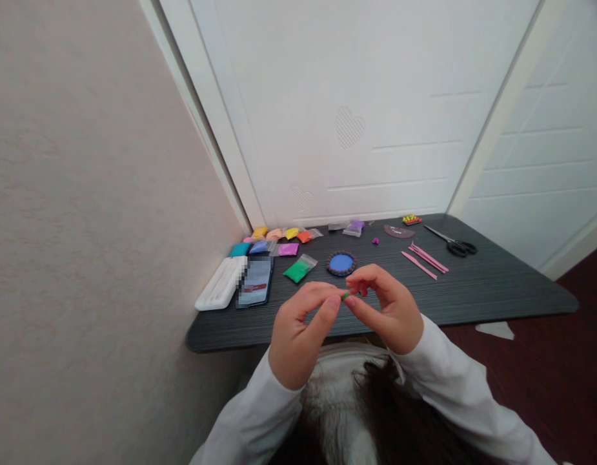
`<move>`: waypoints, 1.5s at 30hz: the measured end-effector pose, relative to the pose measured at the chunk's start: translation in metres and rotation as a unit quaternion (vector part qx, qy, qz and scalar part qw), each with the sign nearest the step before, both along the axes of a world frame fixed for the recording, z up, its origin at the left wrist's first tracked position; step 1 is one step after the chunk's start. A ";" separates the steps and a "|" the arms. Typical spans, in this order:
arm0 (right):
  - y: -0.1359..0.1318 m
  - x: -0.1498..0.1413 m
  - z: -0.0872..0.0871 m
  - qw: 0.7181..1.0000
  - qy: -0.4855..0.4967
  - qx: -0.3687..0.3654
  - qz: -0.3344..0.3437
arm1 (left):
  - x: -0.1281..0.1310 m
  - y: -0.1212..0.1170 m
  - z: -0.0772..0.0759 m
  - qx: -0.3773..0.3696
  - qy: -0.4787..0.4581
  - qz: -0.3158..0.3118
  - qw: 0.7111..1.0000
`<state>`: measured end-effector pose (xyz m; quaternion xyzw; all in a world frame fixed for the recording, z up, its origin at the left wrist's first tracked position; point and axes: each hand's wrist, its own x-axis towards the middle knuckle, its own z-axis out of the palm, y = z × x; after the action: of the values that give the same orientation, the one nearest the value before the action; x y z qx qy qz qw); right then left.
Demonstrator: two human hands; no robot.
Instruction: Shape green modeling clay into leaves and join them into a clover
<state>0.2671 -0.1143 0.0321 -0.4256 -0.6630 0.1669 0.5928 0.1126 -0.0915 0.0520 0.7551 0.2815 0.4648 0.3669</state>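
Just above the front part of the table, a tiny piece of green clay (345, 296) sits between my two hands. My left hand (301, 329) pinches it between thumb and forefinger. My right hand (390, 313) meets it from the other side, thumb tip against the clay and bent fingers close by. Behind the hands lies a round blue clay disc (341, 263) with a dark brown beaded rim. A clear bag of green clay (299, 268) rests to its left, and a small purple clay lump (375, 241) lies beyond it to the right.
On the dark table (496, 284), a white case (221, 283) and a phone (256, 281) lie left. Several coloured clay bags (288, 249) line the back left. Pink modelling tools (426, 258), scissors (455, 243) and a clear half-round plate (399, 231) lie right. A white panel rises behind.
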 end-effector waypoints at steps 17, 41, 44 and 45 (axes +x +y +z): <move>0.001 0.004 0.001 0.999 -0.028 0.034 0.024 | -0.002 0.002 -0.005 0.002 -0.002 -0.025 1.000; 0.001 0.005 -0.003 0.998 -0.015 0.050 0.037 | -0.001 0.007 -0.008 -0.036 0.000 -0.074 0.997; 0.002 0.006 -0.004 0.998 -0.013 0.050 0.037 | -0.001 0.010 -0.009 -0.081 -0.012 -0.067 0.994; 0.002 0.006 -0.004 0.998 -0.014 0.051 0.036 | -0.001 0.011 -0.009 -0.093 -0.014 -0.064 0.994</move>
<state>0.2733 -0.1125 0.0283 -0.3725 -0.6942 0.1479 0.5979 0.1118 -0.0803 0.0432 0.7279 0.2690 0.4225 0.4683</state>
